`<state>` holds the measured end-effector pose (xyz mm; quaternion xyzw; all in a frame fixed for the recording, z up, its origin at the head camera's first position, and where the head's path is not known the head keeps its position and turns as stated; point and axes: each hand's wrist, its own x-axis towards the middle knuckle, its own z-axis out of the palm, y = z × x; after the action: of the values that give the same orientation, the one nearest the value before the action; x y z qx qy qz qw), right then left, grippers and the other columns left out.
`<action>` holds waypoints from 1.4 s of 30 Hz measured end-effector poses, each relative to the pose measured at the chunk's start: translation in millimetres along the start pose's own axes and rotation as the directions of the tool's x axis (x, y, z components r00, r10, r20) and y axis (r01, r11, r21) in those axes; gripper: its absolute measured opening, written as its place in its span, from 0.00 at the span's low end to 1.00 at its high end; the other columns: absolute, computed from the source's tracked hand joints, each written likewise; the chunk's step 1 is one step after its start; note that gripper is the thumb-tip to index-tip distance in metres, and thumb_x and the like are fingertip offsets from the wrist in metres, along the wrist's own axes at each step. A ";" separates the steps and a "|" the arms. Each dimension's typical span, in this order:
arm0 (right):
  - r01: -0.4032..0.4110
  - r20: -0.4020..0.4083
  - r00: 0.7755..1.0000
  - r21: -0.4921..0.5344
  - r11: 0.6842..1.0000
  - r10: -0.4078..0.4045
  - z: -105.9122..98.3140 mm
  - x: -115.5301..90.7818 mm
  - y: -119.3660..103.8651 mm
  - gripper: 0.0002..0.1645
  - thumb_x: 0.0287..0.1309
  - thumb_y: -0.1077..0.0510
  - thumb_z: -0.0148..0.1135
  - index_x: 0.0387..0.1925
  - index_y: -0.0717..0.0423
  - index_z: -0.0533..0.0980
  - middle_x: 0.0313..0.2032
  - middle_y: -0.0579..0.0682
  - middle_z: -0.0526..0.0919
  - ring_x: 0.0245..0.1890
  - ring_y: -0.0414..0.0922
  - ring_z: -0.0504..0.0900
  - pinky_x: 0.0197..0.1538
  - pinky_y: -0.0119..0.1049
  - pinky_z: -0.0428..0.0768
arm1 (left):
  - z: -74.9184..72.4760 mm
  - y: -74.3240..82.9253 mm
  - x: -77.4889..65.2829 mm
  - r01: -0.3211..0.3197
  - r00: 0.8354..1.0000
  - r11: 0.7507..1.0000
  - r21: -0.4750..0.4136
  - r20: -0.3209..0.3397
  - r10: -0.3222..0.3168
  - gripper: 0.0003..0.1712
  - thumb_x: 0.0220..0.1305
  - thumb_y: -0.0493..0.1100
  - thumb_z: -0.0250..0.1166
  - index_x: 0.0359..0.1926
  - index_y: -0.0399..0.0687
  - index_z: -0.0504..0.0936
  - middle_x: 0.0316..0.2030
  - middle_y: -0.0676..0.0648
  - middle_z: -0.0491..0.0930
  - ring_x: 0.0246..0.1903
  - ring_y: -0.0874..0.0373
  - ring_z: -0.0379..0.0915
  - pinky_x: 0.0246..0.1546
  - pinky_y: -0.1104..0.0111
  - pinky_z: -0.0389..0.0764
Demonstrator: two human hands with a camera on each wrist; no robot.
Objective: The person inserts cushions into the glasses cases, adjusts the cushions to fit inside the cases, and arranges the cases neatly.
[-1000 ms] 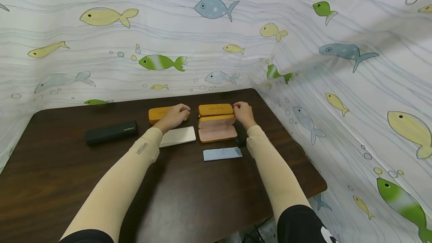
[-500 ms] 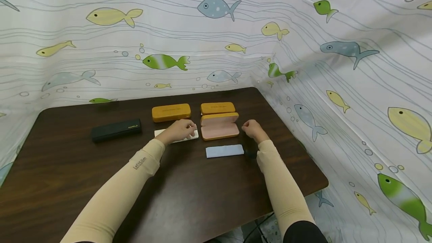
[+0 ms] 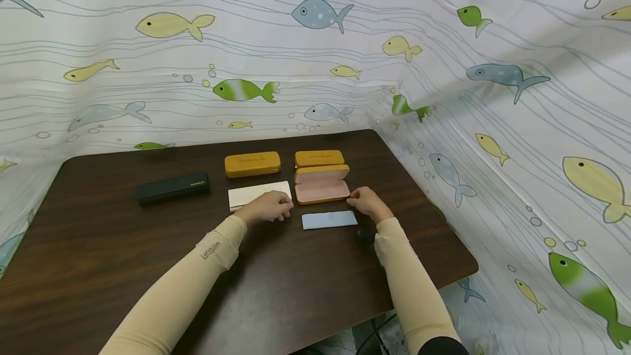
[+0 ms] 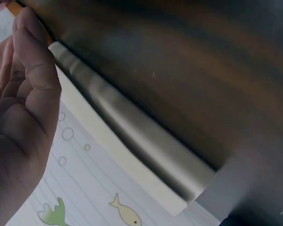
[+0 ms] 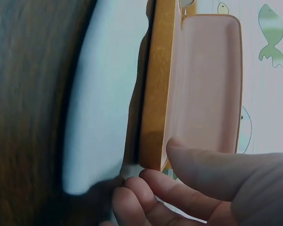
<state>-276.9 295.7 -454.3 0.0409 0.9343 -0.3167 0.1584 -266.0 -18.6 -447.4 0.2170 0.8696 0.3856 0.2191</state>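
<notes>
My right hand (image 3: 368, 203) is at the near right corner of an open yellow glasses case (image 3: 322, 193) with a pink lining. In the right wrist view its thumb (image 5: 193, 165) lies over the case's rim, and the fingertips meet the outer end, pinching the corner. Over the near right edge of a folded cream cloth (image 3: 246, 195) hovers my left hand (image 3: 268, 207), its fingers loosely bent around nothing. A folded light blue cloth (image 3: 329, 220) lies just in front of the open case.
Behind the open case sits a closed yellow glasses case (image 3: 319, 158); another yellow case (image 3: 252, 164) is to its left, behind the cream cloth. Further left lies a long black case (image 3: 172, 188). The brown table (image 3: 305, 284) ends at a fish-print curtain (image 3: 276, 59).
My left hand has come from the left yellow case toward me, over the cream cloth's near edge. My right hand has slid from the back case to the open case's front corner.
</notes>
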 end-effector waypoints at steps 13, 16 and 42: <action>0.014 -0.024 1.000 -0.060 0.998 -0.016 12.5 -14.6 -2.8 0.19 0.69 0.58 0.64 0.54 0.68 0.78 0.49 0.60 0.81 0.45 0.52 0.79 0.50 0.47 0.81 | 32.1 19.0 0.6 0.066 0.995 0.976 0.208 -0.083 -0.049 0.15 0.75 0.44 0.54 0.52 0.41 0.81 0.39 0.47 0.84 0.35 0.55 0.77 0.41 0.58 0.81; 0.029 -0.024 0.999 -0.060 0.998 -0.031 15.7 -15.2 -2.2 0.17 0.66 0.58 0.67 0.50 0.67 0.79 0.43 0.57 0.81 0.40 0.50 0.78 0.45 0.44 0.80 | 39.4 23.7 3.0 0.100 0.991 0.953 0.287 -0.111 -0.070 0.16 0.74 0.45 0.56 0.53 0.42 0.82 0.44 0.46 0.83 0.36 0.54 0.76 0.41 0.56 0.80; 0.121 -0.006 0.992 -0.238 0.964 -0.127 20.5 -14.0 2.6 0.13 0.62 0.60 0.71 0.28 0.58 0.74 0.29 0.50 0.76 0.30 0.46 0.73 0.35 0.38 0.74 | 65.7 32.3 18.9 0.127 0.976 0.886 0.445 -0.216 -0.032 0.10 0.68 0.43 0.67 0.30 0.48 0.77 0.22 0.51 0.75 0.22 0.58 0.72 0.20 0.63 0.75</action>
<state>-257.6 285.7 -466.6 -0.0335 0.9678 -0.2117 0.1321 -238.6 49.2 -466.5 0.1859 0.9617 0.1814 0.0878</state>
